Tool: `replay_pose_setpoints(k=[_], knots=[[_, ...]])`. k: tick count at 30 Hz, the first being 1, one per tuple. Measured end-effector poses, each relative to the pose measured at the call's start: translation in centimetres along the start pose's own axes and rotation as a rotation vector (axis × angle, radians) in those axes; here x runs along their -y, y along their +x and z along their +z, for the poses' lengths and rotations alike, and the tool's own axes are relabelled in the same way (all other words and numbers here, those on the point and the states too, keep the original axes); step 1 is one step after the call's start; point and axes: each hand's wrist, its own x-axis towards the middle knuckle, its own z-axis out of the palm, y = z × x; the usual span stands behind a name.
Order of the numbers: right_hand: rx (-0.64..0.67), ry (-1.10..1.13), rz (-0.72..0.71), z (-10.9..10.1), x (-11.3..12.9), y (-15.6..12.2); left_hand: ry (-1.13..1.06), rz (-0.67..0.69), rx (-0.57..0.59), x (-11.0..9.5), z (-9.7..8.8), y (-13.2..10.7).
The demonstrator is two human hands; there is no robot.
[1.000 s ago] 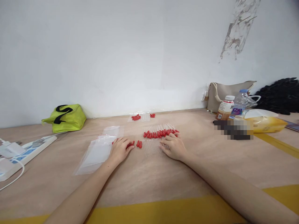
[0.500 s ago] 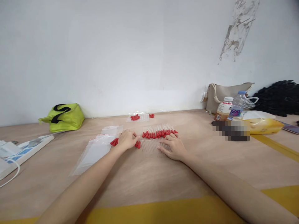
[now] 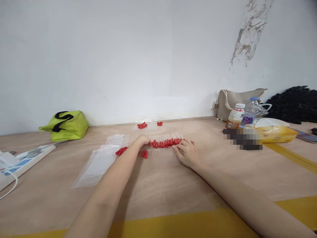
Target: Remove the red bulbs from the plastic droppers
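A row of red rubber bulbs [image 3: 167, 142] lies across the table, and thin clear tubes fan out behind it like droppers. In front lies a second row of thin clear tubes [image 3: 162, 157]. My left hand [image 3: 143, 139] is bent down at the left end of the bulbs; its fingers are mostly hidden. At the right end, my right hand [image 3: 188, 153] rests with fingers bent and apart, their tips touching the last bulbs. A pair of loose red bulbs [image 3: 145, 154] lies below my left hand. More red bulbs [image 3: 121, 151] lie beside my left forearm.
Clear zip bags [image 3: 99, 165] lie to the left. Bagged red bulbs [image 3: 142, 125] are near the wall. A green bag [image 3: 68, 125] and a power strip [image 3: 27, 162] stand far left. Bottles [image 3: 236, 115] and a yellow tissue pack [image 3: 278, 133] are at right.
My left hand has moved right and slightly away from me, to the row's left end, uncovering loose bulbs. My right hand has shifted slightly right, off the front tubes.
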Motion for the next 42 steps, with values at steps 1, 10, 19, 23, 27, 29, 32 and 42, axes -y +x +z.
replay_pose_setpoints(k=[1,10,19,23,27,29,32,42], knots=[[-0.009,0.008,0.002,0.0,0.0,0.0,0.021,-0.012,-0.006,0.2,-0.4,-0.4],[-0.071,0.191,0.01,0.6,-0.1,0.0,0.067,0.487,-0.35,3.4,-0.8,-9.6],[0.092,0.146,-0.395,-0.5,1.7,-0.1,0.03,0.822,-0.562,5.3,3.9,-12.7],[0.107,0.147,-0.427,0.2,2.4,-0.4,0.013,0.871,-0.539,4.5,4.0,-12.3],[0.137,0.101,-0.423,0.5,2.7,-0.4,0.003,0.898,-0.531,3.8,4.1,-11.8],[0.156,0.072,-0.426,0.5,2.8,-0.4,-0.001,0.907,-0.528,3.6,4.3,-11.5],[0.167,0.056,-0.419,0.5,3.0,-0.4,0.018,0.913,-0.544,3.5,4.3,-11.4],[0.132,0.076,-0.478,0.1,2.4,-0.7,0.136,0.933,-0.547,3.7,4.3,-11.5]])
